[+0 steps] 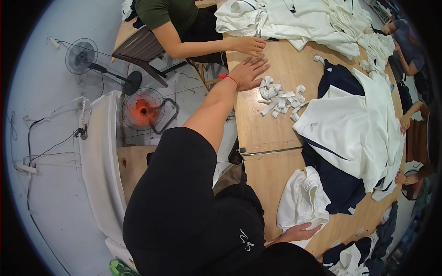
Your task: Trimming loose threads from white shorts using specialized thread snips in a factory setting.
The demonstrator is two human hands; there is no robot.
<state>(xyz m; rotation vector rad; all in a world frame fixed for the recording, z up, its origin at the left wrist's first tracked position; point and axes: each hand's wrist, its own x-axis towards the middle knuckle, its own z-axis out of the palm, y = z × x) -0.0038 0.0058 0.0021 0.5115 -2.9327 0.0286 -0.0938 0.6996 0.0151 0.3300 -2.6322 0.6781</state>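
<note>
White garment (293,198) lies beside navy cloth (338,188); white strips (289,99) clutter the table (271,161).

Count was 2 fans (82,54) (143,111) at ten o'clock, 1 slatted chair (138,48) at eleven, 1 heap of white strips (286,101) at two, 1 elastic-waist garment (294,198) at four.

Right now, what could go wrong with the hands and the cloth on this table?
The left hand might scatter the loose white strips beside it, or bump the co-worker's hand close by. The white garment at the right hand might slide off, lying near the edge of the table.
</note>
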